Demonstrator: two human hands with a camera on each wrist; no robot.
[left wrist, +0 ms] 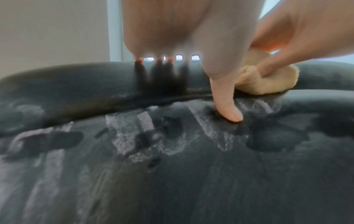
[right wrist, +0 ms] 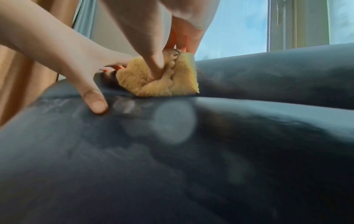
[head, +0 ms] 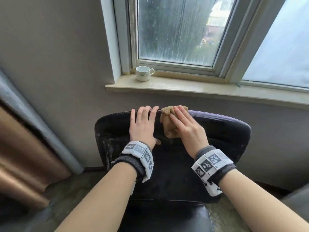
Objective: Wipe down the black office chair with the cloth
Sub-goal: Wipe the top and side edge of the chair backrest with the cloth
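The black office chair (head: 217, 131) faces me with its backrest toward the window. My left hand (head: 143, 122) grips the top roll of the backrest: its fingers lie over the top edge and its thumb (left wrist: 228, 106) presses the front face. Just to its right, my right hand (head: 185, 124) holds a bunched tan cloth (head: 167, 113) against the top roll. The right thumb (right wrist: 155, 65) digs into the cloth (right wrist: 178, 84) and the fingers reach over it. Whitish dusty smears (left wrist: 124, 133) streak the leather below the left hand.
A white cup (head: 143, 73) stands on the stone windowsill (head: 209, 88) right behind the backrest. A brown and grey curtain (head: 25, 139) hangs at the left. The chair's seat (head: 167, 218) lies below my forearms, with floor on both sides.
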